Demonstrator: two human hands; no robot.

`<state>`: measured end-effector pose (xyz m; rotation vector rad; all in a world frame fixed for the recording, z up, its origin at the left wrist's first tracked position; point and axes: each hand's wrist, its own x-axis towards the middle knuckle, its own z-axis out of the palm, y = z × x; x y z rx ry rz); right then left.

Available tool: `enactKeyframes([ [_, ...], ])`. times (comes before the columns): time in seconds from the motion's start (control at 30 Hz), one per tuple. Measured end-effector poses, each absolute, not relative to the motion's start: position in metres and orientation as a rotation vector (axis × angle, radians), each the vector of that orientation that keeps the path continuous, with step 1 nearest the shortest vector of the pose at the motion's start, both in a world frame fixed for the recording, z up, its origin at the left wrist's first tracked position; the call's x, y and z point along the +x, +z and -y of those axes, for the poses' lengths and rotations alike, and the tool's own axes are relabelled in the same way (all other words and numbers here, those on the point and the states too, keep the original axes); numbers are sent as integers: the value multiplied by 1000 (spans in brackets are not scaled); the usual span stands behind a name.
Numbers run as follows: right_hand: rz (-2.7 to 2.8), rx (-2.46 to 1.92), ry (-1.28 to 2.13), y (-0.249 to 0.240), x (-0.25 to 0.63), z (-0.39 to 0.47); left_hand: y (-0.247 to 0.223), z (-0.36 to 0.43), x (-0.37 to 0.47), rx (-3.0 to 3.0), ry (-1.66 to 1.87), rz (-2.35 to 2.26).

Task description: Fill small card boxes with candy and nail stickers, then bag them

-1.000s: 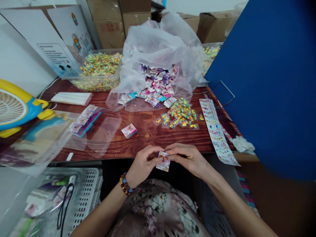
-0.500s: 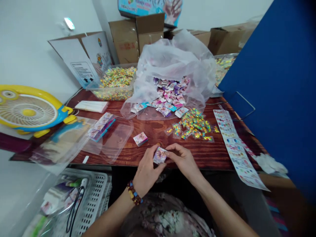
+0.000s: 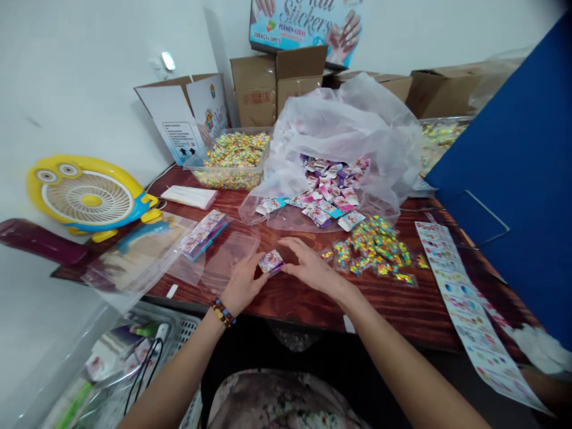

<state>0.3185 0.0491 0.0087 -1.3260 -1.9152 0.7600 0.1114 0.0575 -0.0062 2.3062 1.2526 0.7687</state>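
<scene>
A small printed box (image 3: 271, 261) with a purple side is between my two hands, above the front part of the wooden table. My left hand (image 3: 243, 285) grips its left side with bent fingers. My right hand (image 3: 308, 265) is at its right side, thumb against the near right edge and index finger curved round behind. Whether a second box lies under it is hidden. A row of similar boxes (image 3: 203, 233) lies left of my hands. To the right is a pile of small clear packets with colourful pieces (image 3: 375, 241).
A clear plastic bag (image 3: 344, 128) spills small boxes behind my hands. Behind it stand cardboard boxes (image 3: 254, 89) and a tub of candy (image 3: 235, 158). A yellow fan (image 3: 92, 199) is at left; a sticker strip (image 3: 460, 286) and blue panel (image 3: 504, 179) are at right.
The view has shifted, so the table appears lower and further right. Both hands have moved left and away from the table's edge with the box, to where another small box lay.
</scene>
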Motion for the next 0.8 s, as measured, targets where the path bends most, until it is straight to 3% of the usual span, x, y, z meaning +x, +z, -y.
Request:
enactKeyframes([
  [0.4,2519,-1271,658,7,310,-75,1,-40,104,2365,825,-1228],
  [0.57,2549,-1286,695,-2,316,-80,7,-11,73,2415,1038,-1680],
  [0.8,2401,-1253,850,21,286,-80,-18,-3,27,2274,693,-2274],
])
